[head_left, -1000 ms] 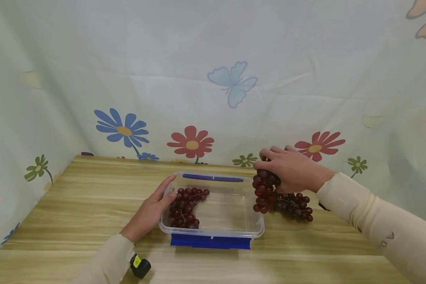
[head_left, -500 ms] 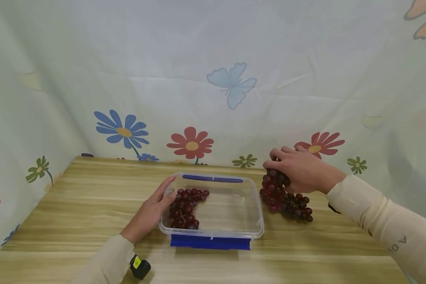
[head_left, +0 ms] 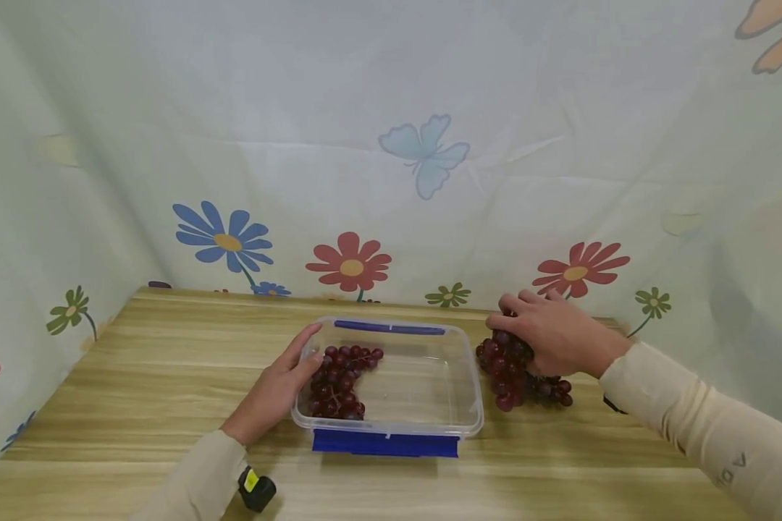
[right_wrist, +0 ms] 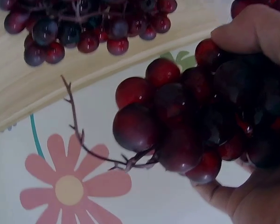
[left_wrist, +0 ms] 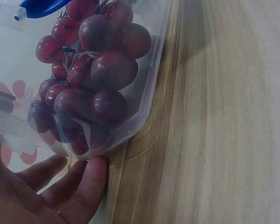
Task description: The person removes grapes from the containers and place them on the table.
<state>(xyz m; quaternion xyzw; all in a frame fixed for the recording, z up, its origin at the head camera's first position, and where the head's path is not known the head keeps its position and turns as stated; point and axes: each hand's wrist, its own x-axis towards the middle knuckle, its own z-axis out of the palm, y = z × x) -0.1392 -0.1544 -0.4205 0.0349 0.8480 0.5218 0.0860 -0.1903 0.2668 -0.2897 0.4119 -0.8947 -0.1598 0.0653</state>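
Note:
A clear plastic food container with blue clips stands lidless on the table. One bunch of dark red grapes lies along its left side, inside. My left hand holds that side, thumb over the rim; in the left wrist view its fingertips touch the outer wall low down. To the right of the container my right hand grips a second bunch of grapes from above. In the right wrist view a bare stem sticks out of this held bunch.
Another bunch of dark grapes lies on the wooden table, partly hidden behind the held bunch and right hand. A flower-print curtain hangs along the table's back edge. A black strap device sits at the left wrist.
My right hand has moved right and down with its grapes, away from the container's right edge, and they now overlap the bunch on the table. The left hand and container have stayed put.

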